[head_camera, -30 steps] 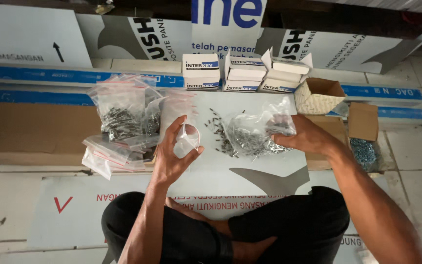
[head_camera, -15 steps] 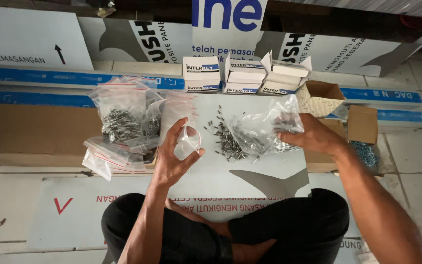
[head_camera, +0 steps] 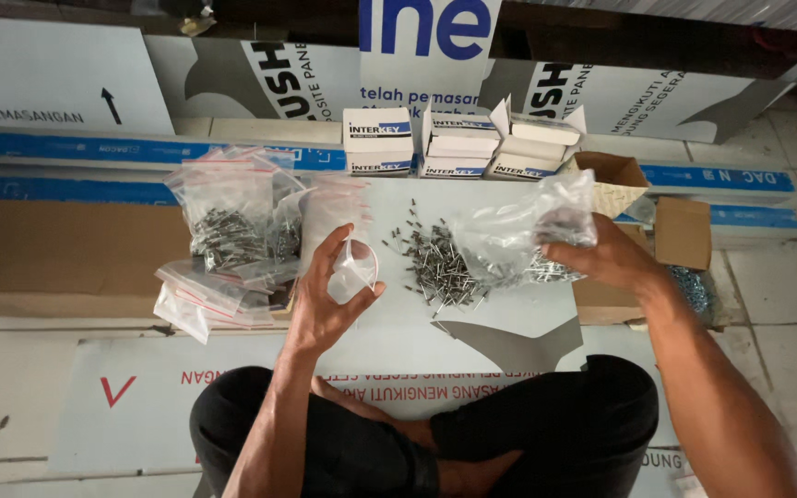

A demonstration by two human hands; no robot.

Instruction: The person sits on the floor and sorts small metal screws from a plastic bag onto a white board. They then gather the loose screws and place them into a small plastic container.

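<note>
1. Right now the big clear bag (head_camera: 532, 231) is held up at its right side by the right hand (head_camera: 606, 263), whose grip is clenched on the crumpled plastic. It looks soft, slippery and bottom-heavy where screws gather in it, so I judge the bunched top edge the safest hold.
2. Spilled beside it, the pile of small metal screws (head_camera: 435, 263) lies on the white board (head_camera: 509, 314) between the hands. They look light singly, hard, pointed and apt to scatter.
3. Smallest, the clear little pouch (head_camera: 352, 272) sits in the left hand (head_camera: 325, 304), fingers pinching it open. It looks thin and limp, so the rim is the place to hold.
</note>
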